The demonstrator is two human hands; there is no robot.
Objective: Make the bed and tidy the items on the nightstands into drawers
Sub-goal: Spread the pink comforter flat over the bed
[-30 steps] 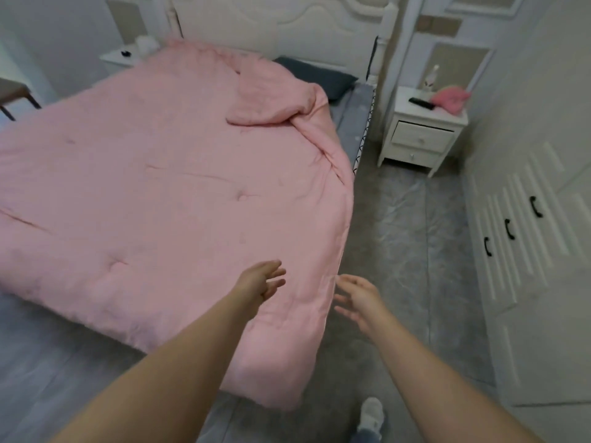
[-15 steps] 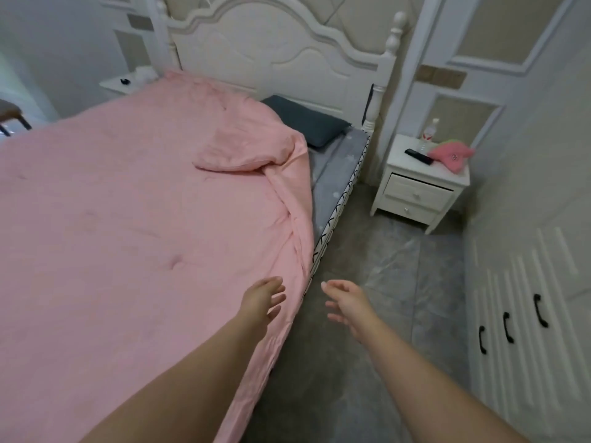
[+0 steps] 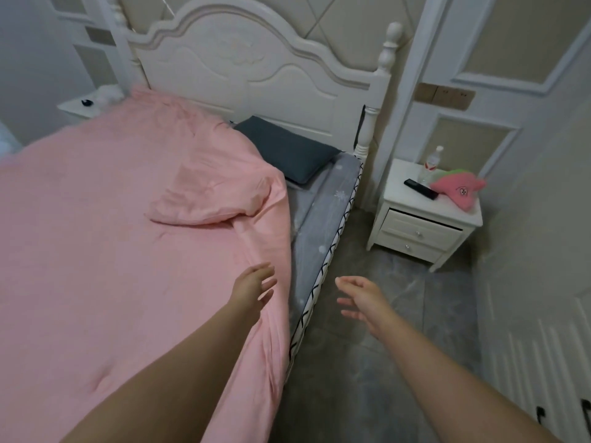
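A pink quilt covers most of the bed, its top right corner folded back beside a dark grey pillow. The grey sheet shows along the right edge. My left hand hovers open over the quilt's right edge. My right hand is open above the floor beside the bed. The white right nightstand carries a black remote, a clear bottle and a pink star plush. The left nightstand holds a small dark object and something white and fluffy.
The white headboard stands against the wall. A grey tiled floor strip runs between the bed and a white wardrobe with black handles on the right.
The view has moved forward along the bed's right side toward the headboard. Both hands stay open and empty; the right nightstand is nearer.
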